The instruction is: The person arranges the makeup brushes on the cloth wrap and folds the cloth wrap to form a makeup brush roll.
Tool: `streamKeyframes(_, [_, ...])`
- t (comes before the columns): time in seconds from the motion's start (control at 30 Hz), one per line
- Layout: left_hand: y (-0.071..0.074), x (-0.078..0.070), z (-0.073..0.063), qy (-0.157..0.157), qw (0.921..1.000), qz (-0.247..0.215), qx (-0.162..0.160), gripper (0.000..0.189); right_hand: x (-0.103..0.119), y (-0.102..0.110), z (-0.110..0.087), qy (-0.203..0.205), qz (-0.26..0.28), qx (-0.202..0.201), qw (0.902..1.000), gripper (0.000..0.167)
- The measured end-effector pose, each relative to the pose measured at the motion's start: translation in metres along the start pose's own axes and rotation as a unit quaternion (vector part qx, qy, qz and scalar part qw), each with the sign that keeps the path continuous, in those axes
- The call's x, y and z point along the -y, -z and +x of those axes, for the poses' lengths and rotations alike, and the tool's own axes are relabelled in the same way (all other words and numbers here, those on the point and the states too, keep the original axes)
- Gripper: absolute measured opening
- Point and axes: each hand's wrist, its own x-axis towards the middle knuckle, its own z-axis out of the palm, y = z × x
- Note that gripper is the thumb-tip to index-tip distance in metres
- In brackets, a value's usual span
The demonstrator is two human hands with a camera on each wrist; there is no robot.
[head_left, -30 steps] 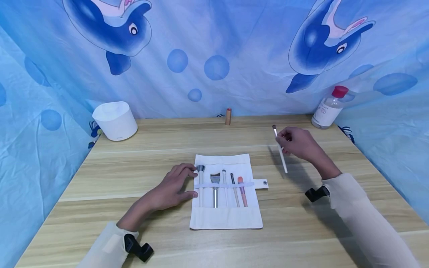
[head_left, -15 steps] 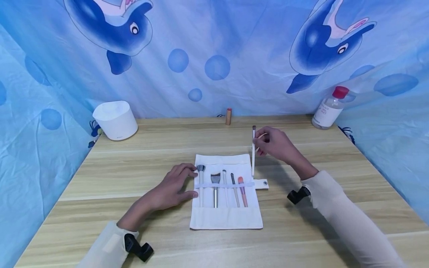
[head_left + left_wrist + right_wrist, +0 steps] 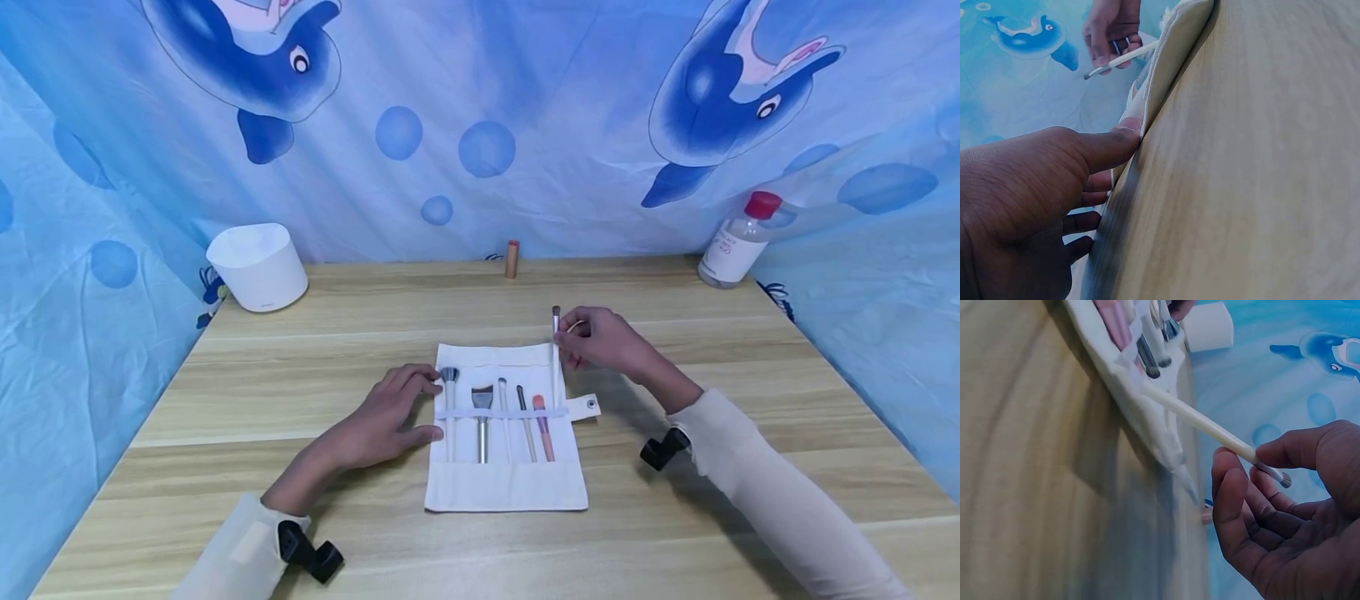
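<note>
A white cloth brush roll (image 3: 506, 487) lies unrolled on the table, several makeup brushes tucked under its elastic band. My right hand (image 3: 606, 340) pinches a slim white-handled makeup brush (image 3: 556, 350) near its dark bristles, between thumb and fingers. The handle points down along the roll's right side, its lower end at the band, as the right wrist view also shows for the brush (image 3: 1210, 428). My left hand (image 3: 386, 417) rests at the roll's left edge, thumb and fingers spread apart, fingertips on the cloth. In the left wrist view the thumb (image 3: 1113, 145) touches the cloth edge.
A white container (image 3: 258, 271) stands at the back left. A small brown tube (image 3: 512, 260) is upright at the back middle, and a red-capped clear bottle (image 3: 735, 246) at the back right. The roll's snap tab (image 3: 583, 407) sticks out rightward. A blue printed curtain (image 3: 480, 83) hangs behind.
My right hand has carried the white-handled brush leftward, then down onto the roll's right side, its handle end reaching the elastic band. The snap tab has tilted slightly. My left hand stays put.
</note>
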Motion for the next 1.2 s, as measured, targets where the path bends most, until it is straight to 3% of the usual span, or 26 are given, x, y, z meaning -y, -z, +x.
streamKeyframes(0.37, [-0.001, 0.0, 0.0, -0.004, 1.0, -0.002, -0.005, 0.052, -0.016, -0.01, -0.011, -0.03, 0.009, 0.043, 0.9986, 0.023])
streamKeyframes(0.57, [-0.002, -0.001, 0.001, -0.011, 0.9999, 0.001, -0.012, 0.052, -0.016, -0.015, -0.02, -0.044, -0.032, 0.045, 0.9975, 0.02])
streamKeyframes(0.8, [-0.001, -0.001, 0.001, 0.003, 1.0, 0.0, -0.002, 0.051, -0.015, -0.017, -0.029, -0.026, -0.071, 0.067, 0.9949, 0.016])
streamKeyframes(1.07, [-0.001, -0.001, 0.0, 0.005, 1.0, -0.001, 0.0, 0.052, -0.013, -0.015, -0.035, 0.006, -0.099, 0.135, 0.9859, 0.008])
streamKeyframes(1.2, [0.0, -0.001, 0.0, 0.0, 1.0, 0.003, -0.001, 0.052, -0.01, -0.016, -0.039, 0.039, -0.128, 0.119, 0.9838, 0.008])
